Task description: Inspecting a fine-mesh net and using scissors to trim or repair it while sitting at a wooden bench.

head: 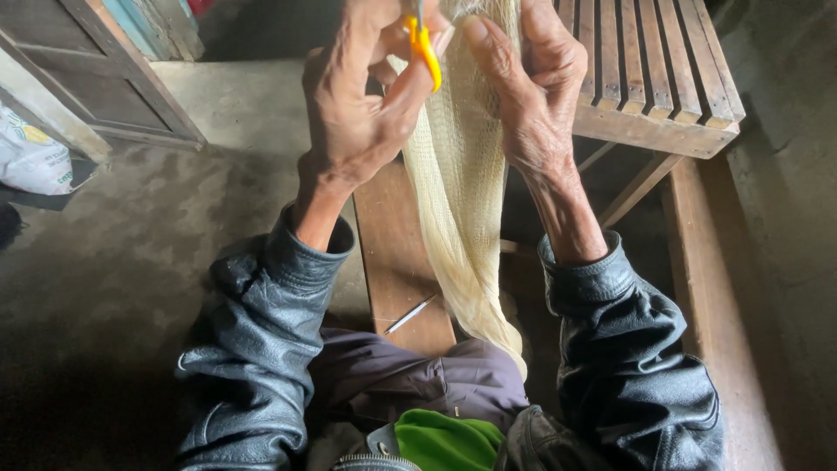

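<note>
You sit over a grey concrete floor (131, 253). In front of you stands a wooden bench (649, 78) made of slats, and a long brown plank (397, 253) runs from under your hands down to your lap. A wooden door (96, 78) leans at the top left, with a white bag (30, 157) beside it.

A long bundle of pale cream net (462, 201) hangs from your hands down to your knees. It lies over the plank and drops past its right edge.

Your 2 arms are in black jacket sleeves (261, 349). Your right hand (536, 83) is closed on the top of the net, with the thumb pressed on it. Your left hand (362, 105) is curled around a small yellow tool (425, 48), pinched between thumb and fingers, right next to the net. The top of the tool is cut off, so you cannot tell what kind it is.

A thin grey stick (410, 314) lies on the plank near your lap, just left of the net.
</note>
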